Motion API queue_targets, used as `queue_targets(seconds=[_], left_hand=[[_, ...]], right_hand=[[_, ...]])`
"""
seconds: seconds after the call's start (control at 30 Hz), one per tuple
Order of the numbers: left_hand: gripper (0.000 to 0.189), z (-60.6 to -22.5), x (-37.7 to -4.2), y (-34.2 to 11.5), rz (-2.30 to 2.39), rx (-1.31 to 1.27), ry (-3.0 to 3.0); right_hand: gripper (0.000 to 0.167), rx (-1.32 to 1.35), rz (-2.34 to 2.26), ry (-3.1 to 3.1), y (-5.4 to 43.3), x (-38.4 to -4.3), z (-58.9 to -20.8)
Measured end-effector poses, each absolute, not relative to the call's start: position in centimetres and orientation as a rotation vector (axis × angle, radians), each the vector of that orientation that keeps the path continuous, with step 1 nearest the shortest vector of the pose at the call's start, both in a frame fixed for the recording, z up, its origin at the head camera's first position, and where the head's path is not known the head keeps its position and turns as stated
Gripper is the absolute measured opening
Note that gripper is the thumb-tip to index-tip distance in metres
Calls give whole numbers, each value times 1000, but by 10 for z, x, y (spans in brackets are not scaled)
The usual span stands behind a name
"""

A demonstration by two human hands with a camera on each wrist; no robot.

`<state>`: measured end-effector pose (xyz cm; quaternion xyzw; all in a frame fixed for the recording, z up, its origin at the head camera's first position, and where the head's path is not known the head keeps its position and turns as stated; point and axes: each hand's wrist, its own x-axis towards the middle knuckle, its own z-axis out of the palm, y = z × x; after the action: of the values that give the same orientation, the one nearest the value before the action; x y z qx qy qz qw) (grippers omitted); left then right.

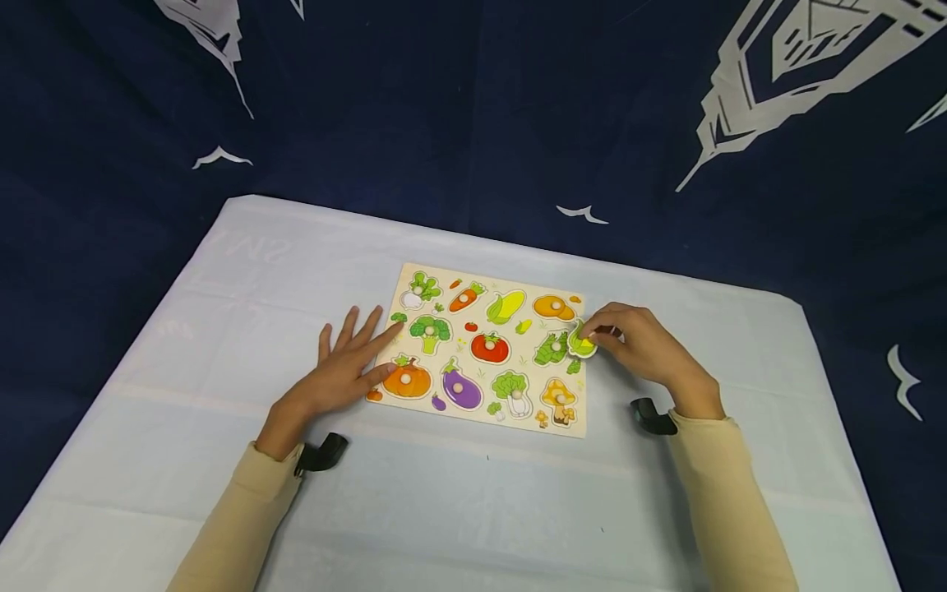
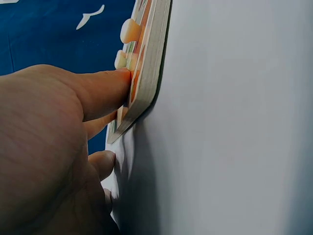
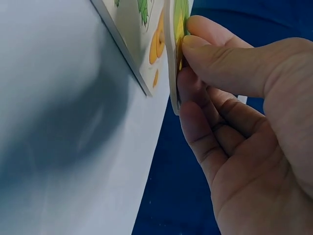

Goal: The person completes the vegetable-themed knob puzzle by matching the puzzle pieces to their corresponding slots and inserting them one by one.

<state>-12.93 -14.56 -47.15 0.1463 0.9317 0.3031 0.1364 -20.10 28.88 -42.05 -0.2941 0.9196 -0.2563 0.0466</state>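
A wooden vegetable puzzle board (image 1: 473,380) lies flat on the table. My right hand (image 1: 629,341) pinches a green and yellow corn piece (image 1: 582,339) between thumb and fingertips, at the board's right edge. The right wrist view has this corn piece (image 3: 171,63) standing on edge, raised off the board. On the board, the corn spot (image 1: 506,307) shows its printed picture with no knob. My left hand (image 1: 340,366) rests at the board's left side, fingers spread, its thumb and index finger touching the board beside the pumpkin piece (image 1: 406,380) and the broccoli piece (image 1: 430,331).
Other knobbed pieces sit in the board, among them a tomato (image 1: 490,348), an eggplant (image 1: 462,388) and a mushroom (image 1: 558,398). A white cloth covers the table (image 1: 473,510). Behind it hangs a dark blue curtain (image 1: 473,123) with white drawings.
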Motion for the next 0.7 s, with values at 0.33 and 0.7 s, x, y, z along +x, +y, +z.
queue_targets(seconds=[0.33,0.7], left_hand=[[65,-474,-129,-146,875,426,2701],[65,-473,-130,-145,875,426,2701]], right_hand=[[19,-863,-713,2739,263,-218,-419],[18,-930,-645,2703,233,-235,-417]])
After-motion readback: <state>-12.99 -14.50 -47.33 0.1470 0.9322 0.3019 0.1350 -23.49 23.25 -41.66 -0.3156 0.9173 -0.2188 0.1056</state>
